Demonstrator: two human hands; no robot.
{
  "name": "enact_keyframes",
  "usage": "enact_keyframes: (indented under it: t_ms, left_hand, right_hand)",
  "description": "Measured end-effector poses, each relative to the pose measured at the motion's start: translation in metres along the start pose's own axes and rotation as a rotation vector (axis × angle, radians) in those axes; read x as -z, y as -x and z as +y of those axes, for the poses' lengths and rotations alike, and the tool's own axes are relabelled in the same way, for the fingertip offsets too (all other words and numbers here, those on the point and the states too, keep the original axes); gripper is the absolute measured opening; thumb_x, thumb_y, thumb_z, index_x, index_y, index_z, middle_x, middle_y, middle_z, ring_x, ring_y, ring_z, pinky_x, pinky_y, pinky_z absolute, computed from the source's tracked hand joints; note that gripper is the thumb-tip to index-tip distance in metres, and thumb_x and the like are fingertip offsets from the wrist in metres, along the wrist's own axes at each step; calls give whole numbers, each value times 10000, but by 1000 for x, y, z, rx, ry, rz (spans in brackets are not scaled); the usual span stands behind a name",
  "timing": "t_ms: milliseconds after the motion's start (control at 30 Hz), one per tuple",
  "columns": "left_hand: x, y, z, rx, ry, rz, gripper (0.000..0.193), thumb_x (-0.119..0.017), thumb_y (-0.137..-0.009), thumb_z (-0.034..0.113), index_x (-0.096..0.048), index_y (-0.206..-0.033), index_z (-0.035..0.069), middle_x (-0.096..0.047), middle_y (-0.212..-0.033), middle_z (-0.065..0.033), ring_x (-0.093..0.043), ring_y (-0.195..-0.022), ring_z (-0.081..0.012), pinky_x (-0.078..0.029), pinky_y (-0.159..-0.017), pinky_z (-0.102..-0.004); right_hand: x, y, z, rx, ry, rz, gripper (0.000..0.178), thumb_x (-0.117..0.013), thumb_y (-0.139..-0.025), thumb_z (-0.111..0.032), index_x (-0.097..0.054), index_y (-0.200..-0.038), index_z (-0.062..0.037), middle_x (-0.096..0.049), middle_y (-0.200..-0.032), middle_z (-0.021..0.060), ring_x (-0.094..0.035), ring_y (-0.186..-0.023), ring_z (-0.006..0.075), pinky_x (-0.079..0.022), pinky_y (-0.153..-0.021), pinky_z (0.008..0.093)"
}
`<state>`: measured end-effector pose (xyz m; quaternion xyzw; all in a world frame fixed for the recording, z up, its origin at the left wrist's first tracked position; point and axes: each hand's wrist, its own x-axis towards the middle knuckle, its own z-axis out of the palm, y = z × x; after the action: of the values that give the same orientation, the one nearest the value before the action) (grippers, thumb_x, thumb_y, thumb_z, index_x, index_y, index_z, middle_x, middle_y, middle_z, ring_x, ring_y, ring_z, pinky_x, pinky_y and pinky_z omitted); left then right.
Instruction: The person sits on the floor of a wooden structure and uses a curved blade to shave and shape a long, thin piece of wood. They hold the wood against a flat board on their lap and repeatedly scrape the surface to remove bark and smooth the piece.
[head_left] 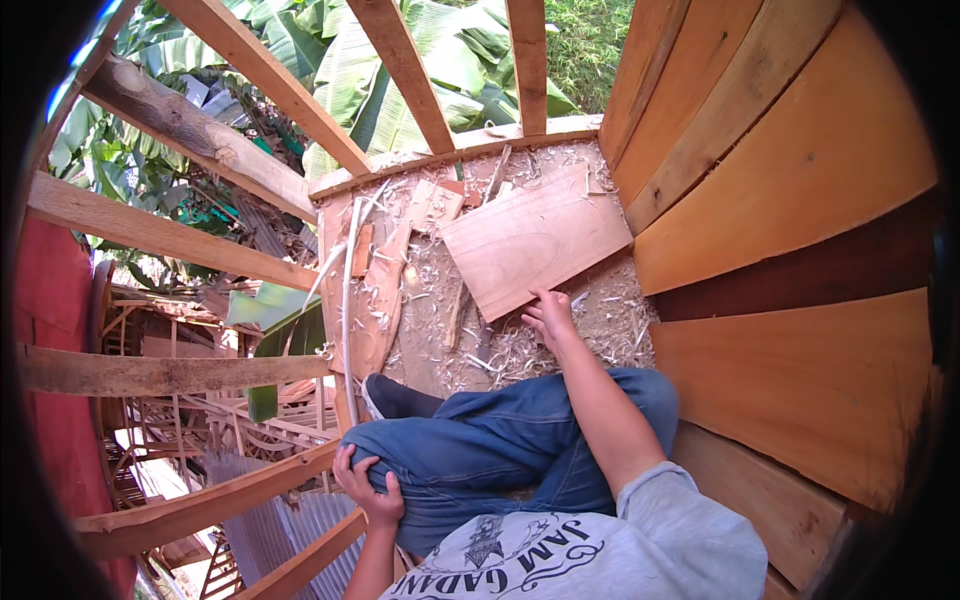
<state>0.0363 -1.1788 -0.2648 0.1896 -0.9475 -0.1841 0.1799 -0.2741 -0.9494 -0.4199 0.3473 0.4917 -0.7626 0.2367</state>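
A flat rectangular wooden board (540,235) with visible grain lies slantwise on the shaving-strewn floor ahead of me. At its near edge is my right hand (550,318), arm stretched forward. The fingertips grip that edge, and the thumb side is partly hidden. My left hand (372,488) rests on my bent left knee, its fingers spread over the blue jeans (470,440); it holds nothing. Left of the board is a long thin wooden piece (388,290) with an uneven outline, scattered with shavings.
Curly wood shavings (625,305) cover the floor. Upright wooden slats (180,374) with open gaps fence the left and far sides. Overlapping planks (790,390) form a wall close on my right. A pale thin strip (347,300) lies by the left edge, near my dark shoe (400,398).
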Motion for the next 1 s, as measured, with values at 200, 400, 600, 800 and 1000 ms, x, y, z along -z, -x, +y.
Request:
enact_keyframes:
  t_ms: [200,400,600,800,1000]
  left_hand:
    - [0,1,-3,-7,-8,-3,275,-568,-718,255,-546,-882,35,-450,-1250,-189,-353,-1245,-396,-214,-1039,-515]
    - [1,5,-3,-3,7,8,266,-570,-712,244,-555,-877,36,-461,-1234,-188,-356,-1237,-404,-220,-1040,-530]
    - [1,7,-7,-23,56,42,277,-573,-720,264,-561,-884,42,-466,-1221,-190,-367,-1224,-407,-227,-1036,-534]
    - [6,5,-6,-44,38,75,279,-587,-712,277,-577,-884,58,-488,-1191,-185,-397,-1199,-398,-236,-1032,-531]
    - [8,10,-10,-42,74,92,268,-601,-694,247,-587,-897,73,-491,-1202,-171,-405,-1203,-389,-248,-1033,-524]
  right_hand:
    - [1,-3,-4,-123,-100,-88,698,-620,-807,-428,-336,-1301,-23,-479,-1077,205,-472,-619,144,-483,-594,326]
    - [2,-3,-9,-108,-53,-153,701,-682,-770,-488,-417,-1203,-3,-502,-988,129,-490,-603,136,-470,-562,331]
    - [-9,-12,-10,123,-118,-6,576,-759,-767,-248,-439,-1164,19,-539,-1110,151,-559,-1007,276,-516,-816,477]
    - [-3,-6,-31,218,-47,-103,575,-748,-745,-218,-438,-1193,-34,-542,-1134,129,-561,-1016,269,-514,-792,489]
    - [9,47,-44,320,-114,-193,538,-671,-774,-232,-445,-1229,-55,-556,-1125,106,-561,-1028,243,-518,-781,434]
